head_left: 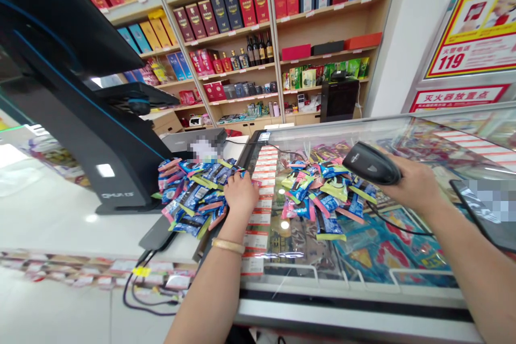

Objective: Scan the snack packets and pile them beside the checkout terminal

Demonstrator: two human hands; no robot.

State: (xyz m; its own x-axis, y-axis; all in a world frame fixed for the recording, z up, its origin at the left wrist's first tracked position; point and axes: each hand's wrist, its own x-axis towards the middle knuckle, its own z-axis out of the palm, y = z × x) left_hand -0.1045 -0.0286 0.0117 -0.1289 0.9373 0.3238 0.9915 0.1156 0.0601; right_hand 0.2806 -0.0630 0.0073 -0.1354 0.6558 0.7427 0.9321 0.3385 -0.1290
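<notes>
My right hand (413, 180) is closed around a black handheld barcode scanner (373, 164), holding it above the glass top. Below and left of the scanner lies a loose pile of small blue, pink and yellow-green snack packets (322, 193). At the right edge of a second, similar heap of packets (193, 193), my left hand (241, 193) has its fingers curled down onto a packet, a bit of blue showing at the fingertips. This heap lies beside the monitor stand. A gold-coloured bracelet (228, 245) circles my left wrist.
A black register monitor on its stand (116, 134) rises at the left. The glass-topped freezer (282, 285) spans the front, with a phone (484, 209) at right. The scanner's cable (397, 228) trails over the glass. Shelves with boxes and bottles (258, 48) stand behind.
</notes>
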